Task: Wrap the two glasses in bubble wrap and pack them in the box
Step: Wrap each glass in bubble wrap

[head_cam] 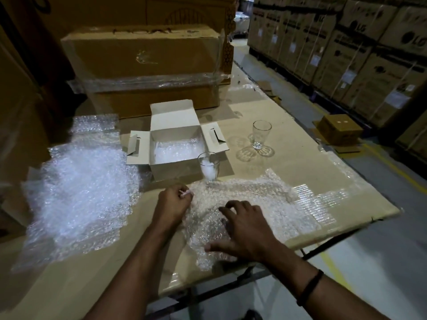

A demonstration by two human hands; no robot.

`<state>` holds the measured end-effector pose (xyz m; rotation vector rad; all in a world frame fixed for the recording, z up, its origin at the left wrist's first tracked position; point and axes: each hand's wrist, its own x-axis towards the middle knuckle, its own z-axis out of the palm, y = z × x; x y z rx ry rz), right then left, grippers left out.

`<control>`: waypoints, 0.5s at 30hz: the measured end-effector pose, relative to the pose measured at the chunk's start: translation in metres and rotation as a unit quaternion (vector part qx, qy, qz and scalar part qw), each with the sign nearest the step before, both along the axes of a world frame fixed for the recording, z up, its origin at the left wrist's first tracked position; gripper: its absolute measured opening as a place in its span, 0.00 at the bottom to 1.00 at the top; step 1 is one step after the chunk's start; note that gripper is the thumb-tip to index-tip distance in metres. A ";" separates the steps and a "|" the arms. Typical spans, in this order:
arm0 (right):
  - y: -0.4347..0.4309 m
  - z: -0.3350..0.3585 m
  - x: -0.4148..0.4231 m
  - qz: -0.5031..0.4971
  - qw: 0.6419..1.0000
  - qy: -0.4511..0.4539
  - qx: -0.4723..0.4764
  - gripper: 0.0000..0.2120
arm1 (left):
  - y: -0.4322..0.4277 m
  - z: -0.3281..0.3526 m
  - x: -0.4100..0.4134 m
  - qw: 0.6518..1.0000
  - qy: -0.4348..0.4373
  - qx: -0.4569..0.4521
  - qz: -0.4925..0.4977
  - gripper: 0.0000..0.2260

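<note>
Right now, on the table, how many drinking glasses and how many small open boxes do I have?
Clear drinking glasses: 2
Small white open cardboard box: 1
Total: 3

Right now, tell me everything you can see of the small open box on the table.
The box is small, pale cardboard, standing open on the table. Its lid flap stands up at the back, and two slotted side flaps lie spread left and right. Inside, bubble wrap lines the bottom; no glass is packed in it yet. A glass stands at its front right corner; whether they touch is unclear.
</note>
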<state>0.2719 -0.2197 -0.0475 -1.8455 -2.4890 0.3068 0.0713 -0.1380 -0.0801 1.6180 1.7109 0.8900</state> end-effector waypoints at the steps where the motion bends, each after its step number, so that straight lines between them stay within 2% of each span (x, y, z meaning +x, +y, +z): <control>1: -0.005 -0.001 -0.007 -0.004 1.000 -0.028 -0.013 0.53 | 0.001 0.002 0.005 0.999 -0.049 -0.019 0.013 0.06; 2: -0.007 -0.006 -0.012 -0.011 0.999 -0.046 -0.012 0.46 | 0.002 0.005 0.009 0.994 -0.103 -0.043 0.021 0.06; 5: -0.008 -0.021 -0.011 -0.037 0.997 -0.025 0.055 0.14 | 0.004 0.010 0.015 0.957 -0.274 -0.095 0.014 0.05; 6: -0.006 -0.022 -0.007 -0.051 0.995 -0.008 0.080 0.08 | 0.004 0.010 0.016 0.940 -0.324 -0.107 0.010 0.04; 8: -0.001 -0.022 0.006 -0.081 0.992 0.044 0.086 0.07 | 0.005 0.008 0.015 0.911 -0.393 -0.121 -0.008 0.04; 10: 0.005 -0.014 0.024 -0.118 0.976 0.180 -0.002 0.07 | 0.004 0.004 0.016 0.889 -0.436 -0.137 -0.032 0.07; 11: 0.006 -0.006 0.033 -0.132 0.947 0.283 -0.071 0.06 | 0.001 0.004 0.018 0.880 -0.450 -0.146 -0.046 0.08; 12: 0.007 0.002 0.043 -0.152 0.903 0.387 -0.108 0.06 | -0.002 0.003 0.018 0.875 -0.455 -0.154 -0.060 0.08; 13: 0.008 0.009 0.053 -0.181 0.852 0.477 -0.117 0.06 | -0.005 0.003 0.020 0.870 -0.460 -0.160 -0.079 0.08; 15: 0.008 0.021 0.073 -0.234 0.738 0.616 -0.145 0.04 | -0.008 -0.001 0.023 0.857 -0.473 -0.160 -0.123 0.16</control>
